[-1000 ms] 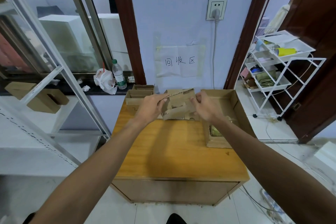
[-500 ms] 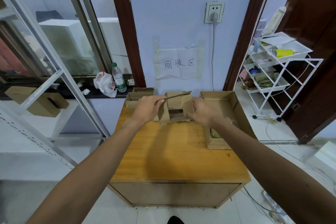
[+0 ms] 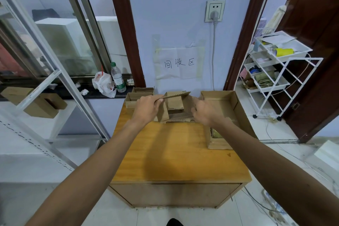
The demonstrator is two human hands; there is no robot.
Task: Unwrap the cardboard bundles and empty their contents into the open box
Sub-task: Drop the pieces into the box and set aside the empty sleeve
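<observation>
The left hand pinches the raised top flap of a cardboard bundle at the far edge of the wooden table, while the right hand grips the bundle's right side. The open box sits just beside it on the right, holding something greenish near its front.

Place: a back-room sorting corner — likely a small storeroom or workspace.
Sign: a taped paper sign reads "recycling area".
Furniture: wooden tabletop, white storage cart, metal shelving — plain tiled floor.
</observation>
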